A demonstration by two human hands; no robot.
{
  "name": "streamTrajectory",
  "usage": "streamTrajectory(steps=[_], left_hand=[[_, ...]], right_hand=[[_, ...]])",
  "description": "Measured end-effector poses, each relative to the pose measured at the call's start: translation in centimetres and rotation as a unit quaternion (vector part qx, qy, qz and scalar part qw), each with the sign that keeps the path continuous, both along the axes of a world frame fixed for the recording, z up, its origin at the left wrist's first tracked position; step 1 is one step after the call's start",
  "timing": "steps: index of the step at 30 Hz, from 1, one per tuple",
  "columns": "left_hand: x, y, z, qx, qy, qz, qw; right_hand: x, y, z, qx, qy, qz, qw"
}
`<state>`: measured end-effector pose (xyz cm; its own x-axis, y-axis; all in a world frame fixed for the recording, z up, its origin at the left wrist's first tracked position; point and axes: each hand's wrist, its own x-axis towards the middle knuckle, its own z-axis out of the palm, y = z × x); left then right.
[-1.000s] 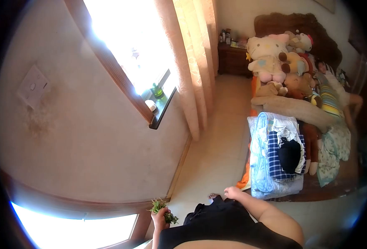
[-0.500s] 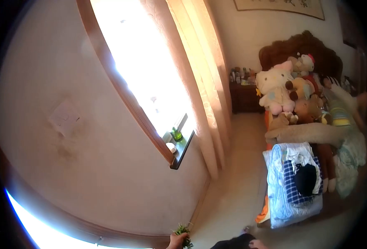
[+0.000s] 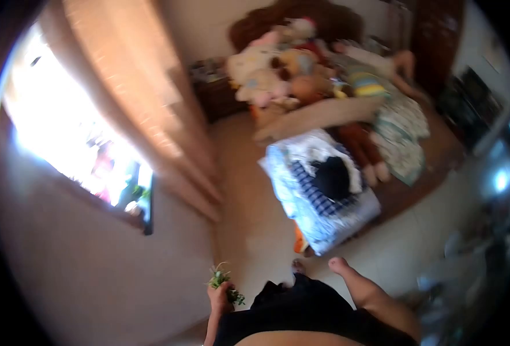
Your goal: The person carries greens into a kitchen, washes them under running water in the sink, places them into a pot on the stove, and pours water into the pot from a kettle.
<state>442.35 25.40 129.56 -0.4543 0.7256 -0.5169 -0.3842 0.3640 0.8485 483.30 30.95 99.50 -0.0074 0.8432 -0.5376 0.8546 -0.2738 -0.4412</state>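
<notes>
Evidently left hand [image 3: 217, 295] clasps greens [image 3: 217, 278] | likely to keep them bunched | right hand [image 3: 337, 266] nearest quilt [image 3: 289, 199] | grip blurred, cannot tell

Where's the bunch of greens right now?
Head view, bottom edge area, a little left of centre: the bunch of greens is in the person's left hand, just left of their black garment.

The only view looks from the person's head, wide-angle and dark-rimmed, facing forward and steeply down, blurred. It takes in the left hand [image 3: 219, 294] and right hand [image 3: 338, 265] from near, low in view; farther off, the bed [image 3: 437, 155] lies beyond them, the window [image 3: 73, 127] beyond and leftward of the left hand.
</notes>
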Motion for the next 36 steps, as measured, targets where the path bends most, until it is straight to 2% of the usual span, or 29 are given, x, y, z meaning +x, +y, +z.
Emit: streamTrajectory(steps=[1,2,5,6,9,11,14,15,18,19,21,22,25,27,28,29,30,31,32,33,36], left_hand=[[0.2,0.2,-0.7,0.001,-0.009,-0.001,1.000],[0.3,0.5,-1.4,0.007,-0.010,-0.031,0.999],[0.4,1.4,-2.0,0.009,-0.015,-0.090,0.996],[1.0,2.1,-1.8,0.005,-0.021,-0.102,0.995],[2.8,4.7,-2.0,0.016,-0.028,-0.142,0.989],[4.5,6.3,-1.9,0.019,-0.029,-0.169,0.985],[8.8,9.5,-1.0,0.019,-0.030,-0.213,0.976],[10.8,10.3,-1.0,0.020,-0.030,-0.228,0.973],[17.6,12.2,-0.8,0.024,-0.039,-0.284,0.958],[20.1,12.4,-0.8,0.020,-0.042,-0.305,0.951],[25.7,13.0,-1.3,0.019,-0.047,-0.347,0.936],[29.0,13.0,-1.6,0.017,-0.052,-0.368,0.928],[38.5,12.8,-3.0,0.002,-0.077,-0.400,0.913],[45.9,12.0,-0.7,-0.003,-0.094,-0.445,0.891],[49.3,11.6,1.1,-0.045,-0.101,-0.468,0.877],[52.3,11.6,1.0,-0.047,-0.117,-0.477,0.870],[54.8,11.9,0.4,-0.051,-0.130,-0.484,0.864],[57.2,12.5,-0.2,-0.054,-0.140,-0.492,0.858],[59.4,13.2,-0.7,-0.051,-0.130,-0.503,0.853],[61.4,13.8,-0.9,-0.049,-0.132,-0.506,0.851],[68.3,16.7,-1.8,-0.057,-0.138,-0.512,0.846]], right_hand=[[0.3,-0.9,1.7,-0.022,0.039,-0.063,0.997],[0.9,-2.1,1.6,0.037,0.046,-0.067,0.996],[1.8,-6.4,2.7,0.027,0.044,-0.158,0.986],[2.3,-8.2,2.5,0.076,-0.008,-0.122,0.990],[4.1,-14.5,2.7,-0.028,0.029,-0.134,0.990],[5.6,-19.2,2.1,-0.016,0.012,-0.037,0.999],[7.6,-26.2,1.8,0.029,-0.078,0.021,0.996],[8.3,-28.5,1.0,0.033,-0.114,0.032,0.992],[11.0,-34.9,-3.2,0.010,-0.092,0.007,0.996],[11.3,-37.3,-6.8,-0.064,-0.067,-0.080,0.992],[12.6,-40.1,-15.0,-0.208,-0.011,-0.247,0.946],[14.2,-39.7,-13.3,-0.214,0.004,-0.257,0.943],[21.1,-37.7,-6.8,-0.175,0.007,-0.191,0.966],[26.0,-36.7,-4.3,-0.162,-0.001,-0.174,0.971],[28.5,-36.4,-4.5,-0.114,0.044,-0.316,0.941],[30.6,-36.8,-4.3,-0.064,0.086,-0.447,0.888],[33.2,-37.1,-4.2,-0.026,-0.042,-0.317,0.947],[35.4,-36.7,-3.8,0.015,-0.163,-0.174,0.971],[37.7,-36.3,-5.1,-0.099,0.068,-0.477,0.871],[39.3,-36.4,-6.4,-0.081,0.116,-0.523,0.841],[44.7,-33.6,-5.5,-0.022,0.252,-0.643,0.723]])
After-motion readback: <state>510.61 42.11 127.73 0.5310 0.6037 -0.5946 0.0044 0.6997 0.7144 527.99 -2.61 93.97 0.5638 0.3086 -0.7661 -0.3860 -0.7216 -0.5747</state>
